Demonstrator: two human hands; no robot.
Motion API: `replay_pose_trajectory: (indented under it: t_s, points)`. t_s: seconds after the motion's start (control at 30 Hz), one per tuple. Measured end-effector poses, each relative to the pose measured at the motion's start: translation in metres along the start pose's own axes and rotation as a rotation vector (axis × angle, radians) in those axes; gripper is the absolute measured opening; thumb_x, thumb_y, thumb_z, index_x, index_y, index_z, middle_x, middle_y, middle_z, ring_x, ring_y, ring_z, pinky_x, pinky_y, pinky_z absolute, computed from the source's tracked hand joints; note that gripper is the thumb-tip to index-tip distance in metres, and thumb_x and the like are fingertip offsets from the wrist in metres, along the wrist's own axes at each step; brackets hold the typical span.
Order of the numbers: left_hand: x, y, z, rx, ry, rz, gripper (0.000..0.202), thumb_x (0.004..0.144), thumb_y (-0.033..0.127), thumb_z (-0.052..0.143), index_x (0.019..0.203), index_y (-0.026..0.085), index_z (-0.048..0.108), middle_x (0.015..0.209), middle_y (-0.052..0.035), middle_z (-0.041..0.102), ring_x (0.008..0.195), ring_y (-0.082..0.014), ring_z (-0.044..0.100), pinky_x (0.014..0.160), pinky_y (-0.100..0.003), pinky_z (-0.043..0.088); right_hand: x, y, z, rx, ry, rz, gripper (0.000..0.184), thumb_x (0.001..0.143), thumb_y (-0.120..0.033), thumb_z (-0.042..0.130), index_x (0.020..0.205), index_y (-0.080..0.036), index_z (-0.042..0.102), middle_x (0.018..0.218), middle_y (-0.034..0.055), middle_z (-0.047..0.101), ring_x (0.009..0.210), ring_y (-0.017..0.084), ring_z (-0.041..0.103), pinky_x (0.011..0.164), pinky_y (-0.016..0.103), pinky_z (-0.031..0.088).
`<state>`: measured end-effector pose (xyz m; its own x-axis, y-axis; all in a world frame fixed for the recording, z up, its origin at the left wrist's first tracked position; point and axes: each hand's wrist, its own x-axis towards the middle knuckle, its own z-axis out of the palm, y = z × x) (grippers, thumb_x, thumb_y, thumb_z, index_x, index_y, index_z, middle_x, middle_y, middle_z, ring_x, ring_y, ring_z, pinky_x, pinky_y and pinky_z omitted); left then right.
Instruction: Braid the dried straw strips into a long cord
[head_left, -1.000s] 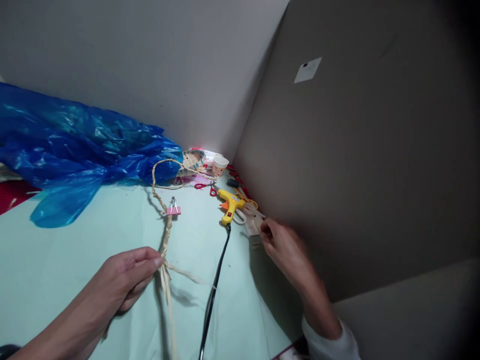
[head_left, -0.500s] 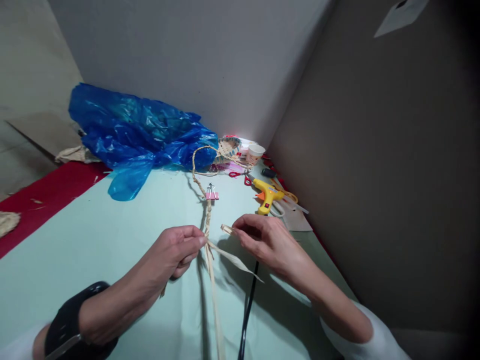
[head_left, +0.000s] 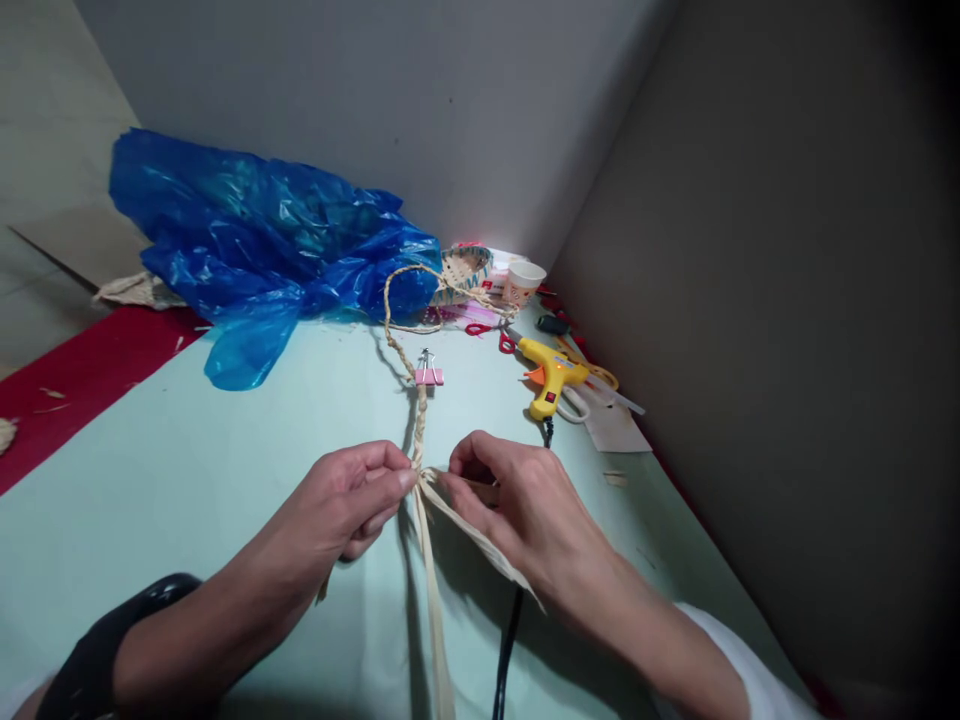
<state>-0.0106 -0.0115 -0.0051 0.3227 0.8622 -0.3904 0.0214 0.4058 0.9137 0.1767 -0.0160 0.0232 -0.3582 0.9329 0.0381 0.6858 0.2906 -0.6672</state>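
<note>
A braided cord [head_left: 421, 425] of pale dried plant fibre, likely husk, runs down the middle of the table. A pink binder clip [head_left: 430, 377] grips it higher up. My left hand [head_left: 360, 500] pinches the lower end of the braid, where the loose strips part. One long strip [head_left: 433, 600] hangs toward me, and a wider loose one [head_left: 480, 540] slants below my right hand. My right hand [head_left: 525, 500] is closed on a short husk strip [head_left: 484, 492], with its fingertips just right of the braid's end. Part of that strip is hidden by the fingers.
A blue plastic bag [head_left: 292, 230] lies at the back left. Behind the braid are a woven basket [head_left: 465, 270] and a paper cup [head_left: 523, 284]. To the right lie red-handled scissors [head_left: 508, 343] and a yellow glue gun [head_left: 556, 378]; its black cord [head_left: 506, 640] runs toward me.
My right hand has brought the short strip left and down to the braid's end. My left hand keeps its pinch on the braid. The view has shifted slightly.
</note>
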Motion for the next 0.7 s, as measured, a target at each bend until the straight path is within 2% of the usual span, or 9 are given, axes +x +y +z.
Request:
replay_pose_trajectory:
  t_s: [0.2,0.43,0.7]
  points:
    - [-0.0014,0.0013,0.0039,0.019,0.041,-0.006,0.029,0.082,0.043,0.060,0.074,0.018,0.050,0.049,0.0108,0.030,0.045,-0.0046,0.018,0.043,-0.022,0.010,-0.0042,-0.0058,-0.0048,0.170,-0.072,-0.016,0.014,0.093,-0.027,0.048,0.082,-0.018,0.053,0.064,-0.0041,0.053,0.055,0.008,0.041,0.053,0.020,0.031]
    - [-0.0009,0.0006,0.0037,0.004,0.047,-0.015,0.026,0.083,0.042,0.059,0.076,0.018,0.051,0.049,0.0111,0.031,0.044,-0.0044,0.018,0.042,-0.022,0.010,-0.0042,-0.0015,-0.0063,0.293,-0.217,0.012,0.009,0.093,-0.021,0.046,0.084,-0.020,0.049,0.065,-0.0051,0.059,0.057,0.007,0.048,0.056,0.019,0.033]
    - [-0.0016,0.0005,0.0027,-0.020,0.036,-0.019,0.026,0.083,0.040,0.061,0.075,0.017,0.052,0.047,0.0115,0.031,0.042,-0.0032,0.017,0.041,-0.021,0.009,-0.0035,-0.0023,-0.0043,0.311,-0.231,0.075,0.015,0.089,-0.030,0.054,0.079,-0.020,0.051,0.062,-0.0048,0.055,0.056,0.007,0.045,0.053,0.020,0.032]
